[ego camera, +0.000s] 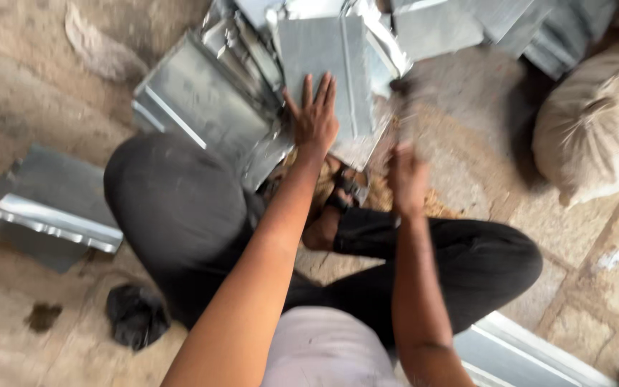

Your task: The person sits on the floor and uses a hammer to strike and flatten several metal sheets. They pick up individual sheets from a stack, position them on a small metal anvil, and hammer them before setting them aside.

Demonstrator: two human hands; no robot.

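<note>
My left hand [314, 118] lies flat, fingers apart, on a grey sheet-metal piece [324, 54] that rests on a heap of similar bent sheets [202, 100] on the floor in front of me. My right hand [406, 175] is closed around the handle of a blurred tool [410, 107], seemingly a hammer, raised to the right of the sheet. I sit on the floor in black trousers, one sandalled foot [334, 204] tucked under the sheets.
A folded metal sheet [51, 211] lies on the stone floor at left. More sheets [467, 25] are piled at the top right beside a tied cloth sack [596, 122]. A black rag [136, 315] sits lower left, a pale metal strip [517, 351] lower right.
</note>
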